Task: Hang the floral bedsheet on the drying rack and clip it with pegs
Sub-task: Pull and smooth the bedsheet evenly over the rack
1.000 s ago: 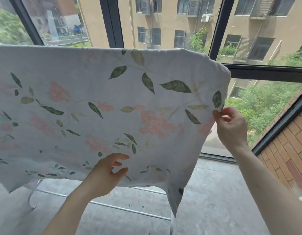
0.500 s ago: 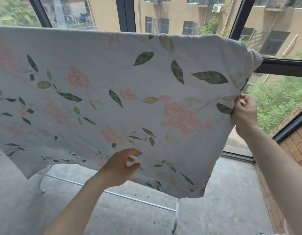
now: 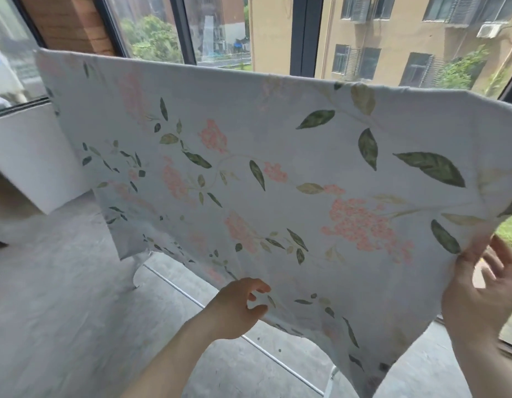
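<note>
the right hand (image 3: pixel 478 294) is seen at the right edge of the floral bedsheet (image 3: pixel 277 179), with the hem pinched between thumb and fingers. the left hand (image 3: pixel 237 307) is held at the lower hem with fingers loosely curved; whether cloth is actually gripped there cannot be told.

the bedsheet is draped over the top of the drying rack (image 3: pixel 330 377), of which only white legs and a low rail are seen below the cloth. pale fabric is printed with pink flower clusters and green leaves. the top edge runs nearly straight; the bottom edge hangs uneven and ragged, above the floor.

bare grey concrete floor (image 3: pixel 62 326) lies below and to the left. dark-framed windows (image 3: pixel 303 33) stand close behind the rack.
</note>
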